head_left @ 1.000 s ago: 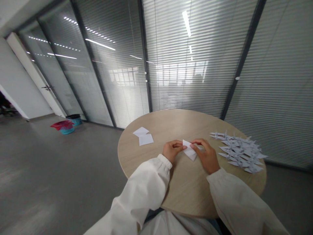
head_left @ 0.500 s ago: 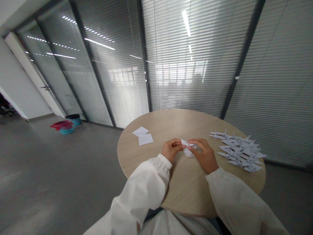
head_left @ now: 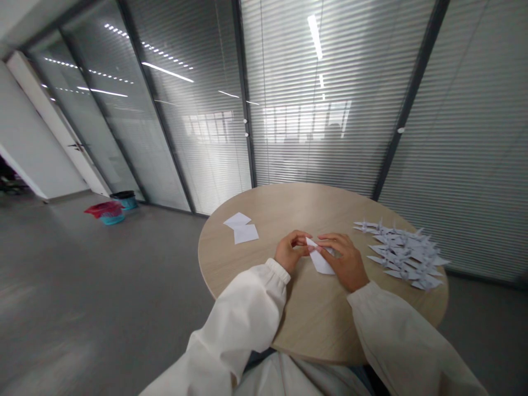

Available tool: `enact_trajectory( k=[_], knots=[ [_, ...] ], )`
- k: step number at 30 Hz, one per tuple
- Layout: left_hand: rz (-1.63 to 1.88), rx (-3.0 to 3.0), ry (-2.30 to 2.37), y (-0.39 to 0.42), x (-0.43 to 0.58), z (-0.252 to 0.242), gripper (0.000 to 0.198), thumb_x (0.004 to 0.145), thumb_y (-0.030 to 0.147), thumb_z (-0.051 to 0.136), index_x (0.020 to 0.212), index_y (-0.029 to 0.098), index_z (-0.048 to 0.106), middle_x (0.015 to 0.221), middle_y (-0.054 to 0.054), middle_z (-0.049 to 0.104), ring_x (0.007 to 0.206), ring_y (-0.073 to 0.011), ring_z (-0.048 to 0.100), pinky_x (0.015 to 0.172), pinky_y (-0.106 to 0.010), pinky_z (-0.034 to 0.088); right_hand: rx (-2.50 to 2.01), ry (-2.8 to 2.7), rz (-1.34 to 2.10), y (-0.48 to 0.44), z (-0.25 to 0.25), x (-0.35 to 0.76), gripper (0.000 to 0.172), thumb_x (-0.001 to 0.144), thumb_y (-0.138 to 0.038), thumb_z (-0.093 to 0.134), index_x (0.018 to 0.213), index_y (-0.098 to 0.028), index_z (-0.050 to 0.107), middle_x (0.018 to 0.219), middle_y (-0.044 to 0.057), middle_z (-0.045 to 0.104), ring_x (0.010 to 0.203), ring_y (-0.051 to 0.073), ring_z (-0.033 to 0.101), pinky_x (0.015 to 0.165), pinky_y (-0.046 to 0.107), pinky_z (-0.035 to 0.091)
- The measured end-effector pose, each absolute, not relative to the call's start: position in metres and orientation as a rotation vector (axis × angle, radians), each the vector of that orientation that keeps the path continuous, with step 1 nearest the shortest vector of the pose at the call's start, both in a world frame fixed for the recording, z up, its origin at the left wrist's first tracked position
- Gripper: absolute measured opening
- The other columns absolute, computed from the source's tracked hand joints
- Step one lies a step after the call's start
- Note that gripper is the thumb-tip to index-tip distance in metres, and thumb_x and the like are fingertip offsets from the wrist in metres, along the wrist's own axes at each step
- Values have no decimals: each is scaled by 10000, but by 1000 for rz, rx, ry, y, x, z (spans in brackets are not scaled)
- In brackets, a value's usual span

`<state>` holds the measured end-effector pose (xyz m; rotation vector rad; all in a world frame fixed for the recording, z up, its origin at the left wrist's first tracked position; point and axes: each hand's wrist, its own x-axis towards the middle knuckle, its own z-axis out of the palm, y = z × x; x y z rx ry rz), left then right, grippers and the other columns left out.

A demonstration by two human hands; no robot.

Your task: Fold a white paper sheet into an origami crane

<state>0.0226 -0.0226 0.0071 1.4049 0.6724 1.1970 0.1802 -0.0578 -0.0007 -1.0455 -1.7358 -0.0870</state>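
Note:
A small white sheet of paper [head_left: 320, 263], partly folded, is held between my two hands above the round table [head_left: 313, 324]. My left hand [head_left: 291, 251] pinches its left corner between thumb and fingers. From the other side, my right hand [head_left: 344, 259] grips the upper edge, its thumb close to the left fingertips. The paper's lower part hangs toward me, and the right fingers hide some of it. Right of my hands lies a cluster of folded white paper cranes [head_left: 406, 253].
Two flat white paper pieces [head_left: 246, 234] lie at the table's left. Beyond the table stands a glass partition with blinds [head_left: 305, 154]. On the floor at left are a blue bin with a red liner [head_left: 108, 213] and another with a black liner [head_left: 127, 200].
The paper's lower part has gone from a curved, bent shape to a flatter, straight-edged flap reaching lower. Both hands keep nearly the same place and grip.

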Motion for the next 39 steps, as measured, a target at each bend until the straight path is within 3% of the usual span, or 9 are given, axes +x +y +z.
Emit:
enact_trajectory(
  k=[6, 10, 14, 19, 22, 27, 34, 39],
  knots=[
    [1212, 1382, 679, -23, 23, 7, 364, 534, 246, 776, 791, 120, 552, 708, -10, 594, 662, -100, 575, 597, -223, 491, -1057, -1707, -28, -59, 0, 180, 178, 803, -313, 547, 932, -241, 645, 1038, 66, 594, 1012, 216, 526, 905, 416, 422],
    [1238, 1325, 649, -24, 24, 7, 402, 530, 288, 779, 783, 128, 510, 818, -33, 621, 648, -94, 578, 610, -250, 515, -1107, -1578, 97, -58, -2, 180, 398, 765, -314, 571, 1150, -228, 519, 1175, 104, 506, 1091, 236, 487, 884, 424, 442],
    [1288, 1274, 640, -23, 25, 6, 438, 522, 312, 780, 800, 139, 490, 792, -10, 605, 636, -85, 557, 625, -275, 531, -1160, -1442, 307, -55, -5, 181, 565, 736, -321, 599, 1243, -201, 379, 1108, 116, 546, 969, 222, 565, 845, 417, 463],
    [1267, 1403, 681, -20, 24, 4, 480, 598, 318, 734, 1021, 154, 578, 893, -51, 616, 650, -97, 567, 636, -273, 522, -1192, -1476, 295, -53, -7, 181, 366, 778, -361, 548, 1092, -187, 478, 1049, 107, 586, 960, 222, 568, 862, 412, 444],
    [1243, 1521, 777, -16, 22, -1, 364, 631, 348, 705, 917, 127, 672, 872, -82, 651, 677, -128, 582, 655, -265, 502, -1179, -1523, 285, -54, -7, 180, 323, 805, -382, 505, 1063, -189, 494, 1032, 104, 605, 947, 220, 578, 847, 408, 452],
    [1228, 1512, 849, -13, 21, -4, 354, 612, 358, 716, 873, 118, 711, 690, -60, 669, 618, -138, 582, 630, -263, 483, -1165, -1503, 335, -56, -6, 179, 289, 807, -408, 499, 1000, -193, 494, 976, 95, 635, 884, 206, 609, 809, 386, 476],
    [1293, 1344, 777, -21, 23, 7, 318, 550, 344, 755, 775, 123, 722, 704, -62, 684, 638, -143, 591, 639, -264, 490, -1146, -1458, 478, -58, -5, 183, 263, 795, -447, 522, 871, -196, 540, 900, 73, 667, 841, 204, 631, 751, 332, 492],
    [1251, 1424, 814, -21, 24, 7, 359, 585, 399, 728, 800, 112, 712, 689, -65, 673, 623, -140, 585, 625, -263, 485, -1183, -1506, 447, -61, -2, 183, 261, 806, -452, 499, 807, -201, 568, 828, 49, 674, 790, 203, 631, 698, 309, 487]
  ],
)
